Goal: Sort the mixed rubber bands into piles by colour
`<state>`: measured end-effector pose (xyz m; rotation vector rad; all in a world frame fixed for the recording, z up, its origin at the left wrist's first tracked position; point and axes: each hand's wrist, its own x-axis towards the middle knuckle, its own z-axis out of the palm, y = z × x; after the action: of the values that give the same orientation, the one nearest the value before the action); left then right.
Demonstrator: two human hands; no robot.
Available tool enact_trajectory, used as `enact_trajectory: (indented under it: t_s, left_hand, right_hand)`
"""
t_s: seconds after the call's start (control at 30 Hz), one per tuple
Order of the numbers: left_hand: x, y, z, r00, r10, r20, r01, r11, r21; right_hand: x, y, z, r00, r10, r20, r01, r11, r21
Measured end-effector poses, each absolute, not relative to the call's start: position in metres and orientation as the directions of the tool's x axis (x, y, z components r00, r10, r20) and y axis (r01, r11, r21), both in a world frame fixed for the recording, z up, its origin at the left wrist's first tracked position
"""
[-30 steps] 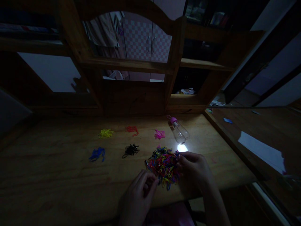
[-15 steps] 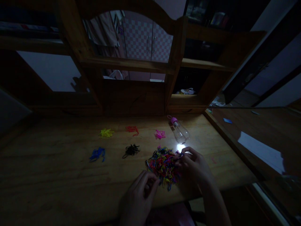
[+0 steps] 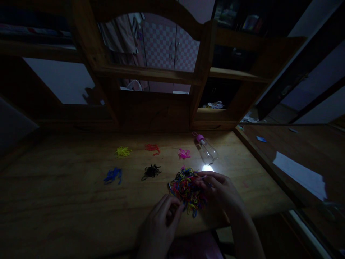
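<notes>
A tangled heap of multicoloured bands or strings (image 3: 191, 192) lies on the wooden table, too dim to tell which. At its lower left edge rests my left hand (image 3: 163, 216), fingers curled and thumb near the index finger; what they pinch, if anything, is hidden. My right hand (image 3: 222, 189) reaches over the heap's right side, its fingertips closed among the strands. Sorted by colour, small piles lie beyond: yellow (image 3: 123, 151), red (image 3: 152, 149), pink (image 3: 184, 153), blue (image 3: 113, 175) and black (image 3: 151, 171).
A clear bottle with a pink cap (image 3: 207, 151) lies behind the heap, near a bright light spot (image 3: 207, 168). Wooden shelving (image 3: 151, 75) rises at the table's back. Right of the table, a lower brown surface holds a white paper sheet (image 3: 299, 174).
My right hand has moved slightly left and deeper over the heap, its fingers now among the strands. My left hand stays nearly still; the view has shifted a little.
</notes>
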<state>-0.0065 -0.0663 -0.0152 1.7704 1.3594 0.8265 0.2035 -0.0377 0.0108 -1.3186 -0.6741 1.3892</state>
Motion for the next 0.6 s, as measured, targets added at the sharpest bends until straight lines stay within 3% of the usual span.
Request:
enact_trajectory:
  t_s: [0.6]
  left_hand:
    - [-0.006,-0.066,-0.014,0.234,0.971,0.057,0.482,-0.167,0.860]
  right_hand:
    - [0.198,-0.043,0.022,0.087,0.927,-0.364,-0.350,-0.314,-0.882]
